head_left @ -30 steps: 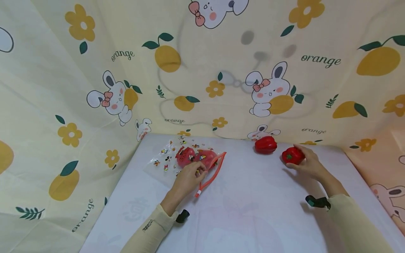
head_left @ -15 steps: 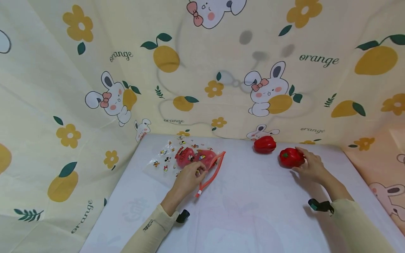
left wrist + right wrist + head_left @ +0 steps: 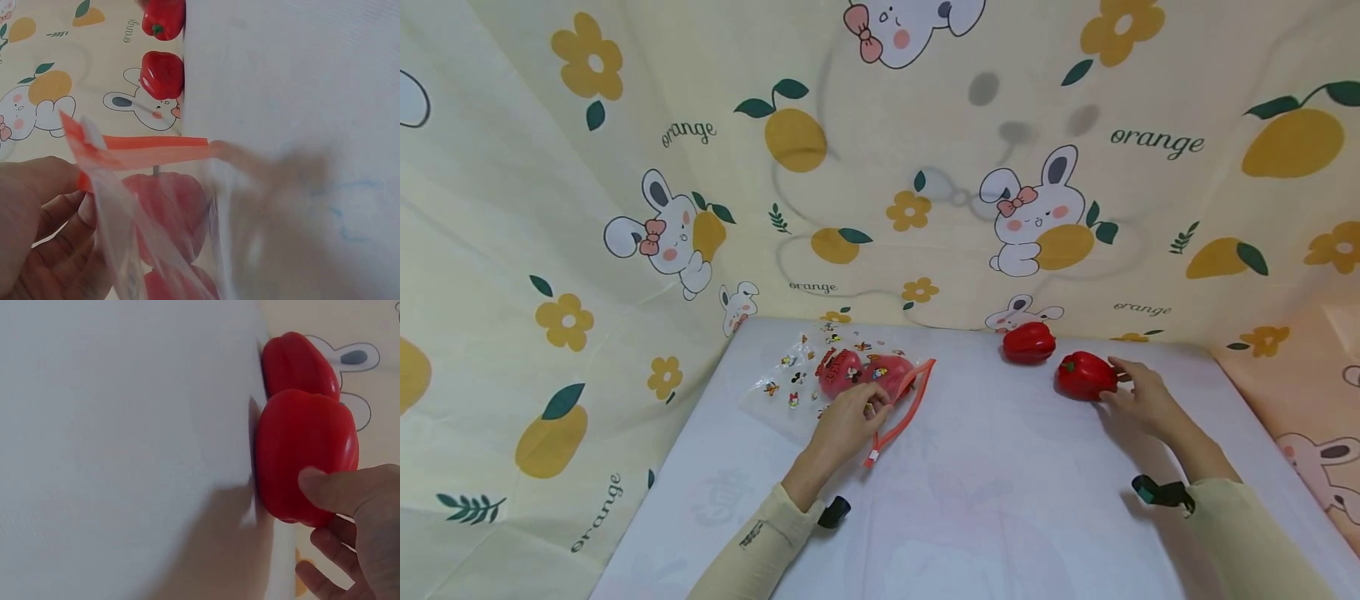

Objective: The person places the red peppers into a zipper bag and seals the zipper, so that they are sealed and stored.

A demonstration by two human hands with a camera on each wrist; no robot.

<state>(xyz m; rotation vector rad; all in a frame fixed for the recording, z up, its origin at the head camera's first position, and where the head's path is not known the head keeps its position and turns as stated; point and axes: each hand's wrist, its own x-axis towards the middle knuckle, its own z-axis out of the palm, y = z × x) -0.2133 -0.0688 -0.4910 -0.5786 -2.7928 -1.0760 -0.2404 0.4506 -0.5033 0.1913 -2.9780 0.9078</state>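
My left hand (image 3: 850,417) pinches the orange-red edge of a clear zip bag (image 3: 797,417) printed with small cartoon figures. Inside the bag lie two red bell peppers (image 3: 172,215), seen through the plastic; the bag's mouth faces right. At the right, a glossy red bell pepper (image 3: 1086,377) lies on its side, its green stem pointing left. The thumb and fingers of my right hand (image 3: 1142,400) hold this pepper by its right end; the thumb (image 3: 331,487) lies over its surface. Another red bell pepper (image 3: 1028,343) rests just behind and to the left.
A white-covered table (image 3: 985,500) carries everything. Behind it and at the sides hangs a cream cloth (image 3: 865,192) printed with rabbits and oranges, close to the farther pepper. The bag's orange-red slider end (image 3: 871,457) points toward the front.
The right-hand pepper has turned so that its stem, which faced the head camera, points left, and it has shifted slightly left and forward. My right hand has moved to its right end. My left hand stays put.
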